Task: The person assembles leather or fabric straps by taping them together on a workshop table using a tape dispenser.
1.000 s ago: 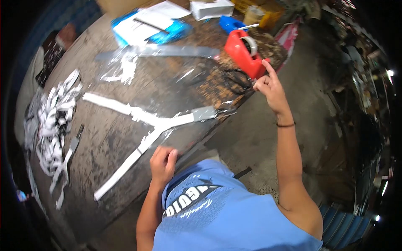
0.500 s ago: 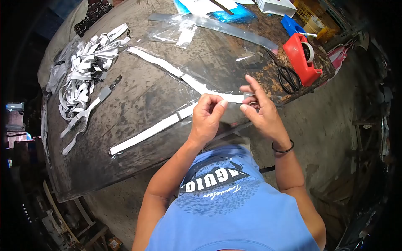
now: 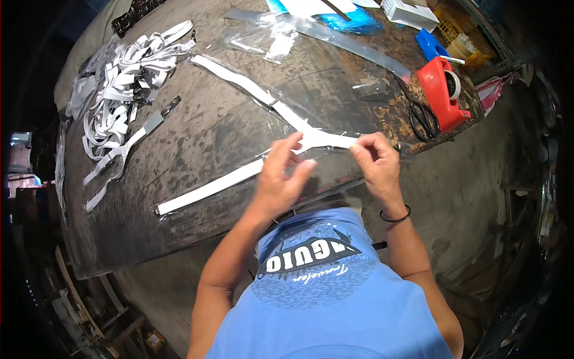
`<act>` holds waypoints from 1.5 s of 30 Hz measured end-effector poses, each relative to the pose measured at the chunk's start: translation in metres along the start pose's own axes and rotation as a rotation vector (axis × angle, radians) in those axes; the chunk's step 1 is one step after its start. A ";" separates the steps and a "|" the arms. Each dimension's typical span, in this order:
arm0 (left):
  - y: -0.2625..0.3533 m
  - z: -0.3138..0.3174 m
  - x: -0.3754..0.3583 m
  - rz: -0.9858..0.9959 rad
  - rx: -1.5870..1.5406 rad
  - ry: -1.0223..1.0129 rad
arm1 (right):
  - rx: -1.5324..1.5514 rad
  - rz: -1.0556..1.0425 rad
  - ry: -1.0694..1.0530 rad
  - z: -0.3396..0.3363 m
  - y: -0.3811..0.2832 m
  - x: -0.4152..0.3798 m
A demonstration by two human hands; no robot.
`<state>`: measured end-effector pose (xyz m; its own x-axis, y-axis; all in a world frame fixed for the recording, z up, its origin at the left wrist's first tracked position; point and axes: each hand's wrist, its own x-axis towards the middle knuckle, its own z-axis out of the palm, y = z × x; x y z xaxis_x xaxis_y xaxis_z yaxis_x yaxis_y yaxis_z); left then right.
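Observation:
A Y-shaped white strap point(image 3: 239, 87) lies spread on the dark worktable point(image 3: 197, 140), with shiny clear film along its edges and its two long arms pointing away to the left. My left hand point(image 3: 281, 178) is beside the fork of the strap, thumb and fingers apart, holding nothing. At the short right-hand end, my right hand point(image 3: 379, 164) pinches the strap between thumb and fingertips. The fingers hide the tip of that end.
A pile of white straps point(image 3: 134, 78) lies at the left, with a single strap with a grey piece point(image 3: 153, 122) nearby. A red tape dispenser point(image 3: 439, 99) and black scissors point(image 3: 423, 121) sit at the right. Clear plastic strips point(image 3: 335, 45) lie at the back.
My left hand has let go of the strap and opened, shifting slightly left. The right hand's spread fingers have closed on the strap's right end. The view has shifted a little.

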<state>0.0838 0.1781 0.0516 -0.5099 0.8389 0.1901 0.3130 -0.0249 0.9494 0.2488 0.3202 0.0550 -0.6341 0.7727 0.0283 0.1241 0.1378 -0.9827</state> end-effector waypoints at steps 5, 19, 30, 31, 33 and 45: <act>-0.063 -0.153 -0.040 0.002 0.846 0.191 | -0.628 -0.460 0.214 -0.009 0.024 0.021; -0.051 -0.129 -0.030 -0.026 0.821 0.099 | -0.757 -0.524 -0.061 -0.009 0.053 0.037; -0.052 -0.032 0.043 0.053 0.863 -0.223 | -0.774 -0.490 -0.116 -0.006 0.055 0.038; -0.052 -0.031 0.044 0.051 0.866 -0.228 | -0.770 -0.485 -0.115 -0.006 0.054 0.038; -0.051 -0.029 0.045 0.029 0.863 -0.230 | -0.759 -0.487 -0.114 -0.006 0.053 0.038; -0.052 -0.022 0.048 0.050 0.852 -0.223 | -0.751 -0.480 -0.121 -0.007 0.050 0.037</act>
<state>0.0256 0.2072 0.0169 -0.3393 0.9364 0.0891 0.8671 0.2747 0.4155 0.2369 0.3599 0.0081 -0.8170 0.4631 0.3435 0.2644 0.8303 -0.4905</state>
